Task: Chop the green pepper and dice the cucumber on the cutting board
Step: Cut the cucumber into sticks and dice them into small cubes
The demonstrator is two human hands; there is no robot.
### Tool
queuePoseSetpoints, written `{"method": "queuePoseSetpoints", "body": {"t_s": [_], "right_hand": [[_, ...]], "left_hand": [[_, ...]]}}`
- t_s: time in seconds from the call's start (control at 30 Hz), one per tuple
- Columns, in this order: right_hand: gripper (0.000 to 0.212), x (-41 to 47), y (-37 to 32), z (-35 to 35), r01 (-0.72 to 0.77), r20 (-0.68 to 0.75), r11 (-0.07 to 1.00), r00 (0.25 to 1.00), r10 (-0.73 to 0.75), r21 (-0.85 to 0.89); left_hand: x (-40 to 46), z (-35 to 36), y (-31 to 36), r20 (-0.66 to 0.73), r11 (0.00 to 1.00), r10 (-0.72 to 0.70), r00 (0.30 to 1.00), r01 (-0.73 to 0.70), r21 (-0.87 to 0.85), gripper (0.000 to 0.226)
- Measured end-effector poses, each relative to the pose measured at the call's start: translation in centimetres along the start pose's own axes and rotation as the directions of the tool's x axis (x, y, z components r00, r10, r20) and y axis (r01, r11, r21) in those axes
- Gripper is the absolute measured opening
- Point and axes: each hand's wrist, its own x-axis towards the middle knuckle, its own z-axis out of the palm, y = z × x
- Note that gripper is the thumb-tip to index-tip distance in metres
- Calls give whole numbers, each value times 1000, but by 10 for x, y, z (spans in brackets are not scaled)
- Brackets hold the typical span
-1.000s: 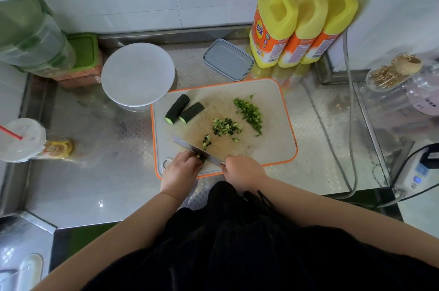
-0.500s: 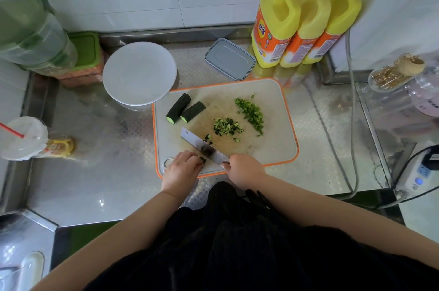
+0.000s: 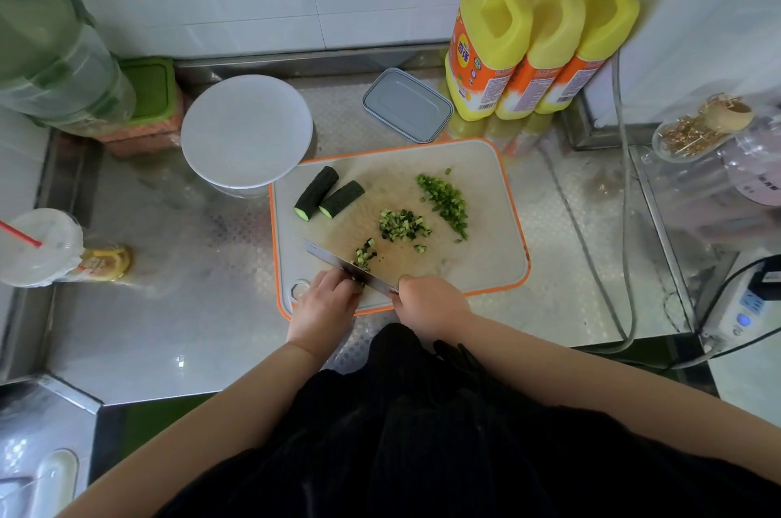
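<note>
An orange-rimmed cutting board lies on the steel counter. Two cucumber pieces rest at its back left. Diced cucumber sits in the middle, with a smaller heap by the blade, and chopped green pepper lies to the right. My right hand grips the handle of a knife, whose blade is down on the board's near left part. My left hand, fingers curled, holds a small bit of cucumber against the blade; the bit is mostly hidden.
A white round lid stands just left-behind the board. A grey lidded box and three yellow pump bottles stand behind it. A lidded cup with a red straw is far left. Cables and a power strip lie right.
The blade rose and tilted half a second ago, and now is down again across the cucumber by my left fingers. Both hands stay at the board's near edge.
</note>
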Motion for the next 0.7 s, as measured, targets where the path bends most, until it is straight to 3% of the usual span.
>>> {"method": "queuePoseSetpoints", "body": {"t_s": [0.27, 0.7], "right_hand": [[18, 7, -3, 9, -26, 57, 997, 998, 29, -67], [38, 12, 12, 10, -138, 14, 988, 990, 137, 68]], "left_hand": [[0, 3, -4, -15, 997, 2, 1000, -4, -77, 31], [-3, 1, -4, -83, 995, 32, 996, -39, -90, 26]]}}
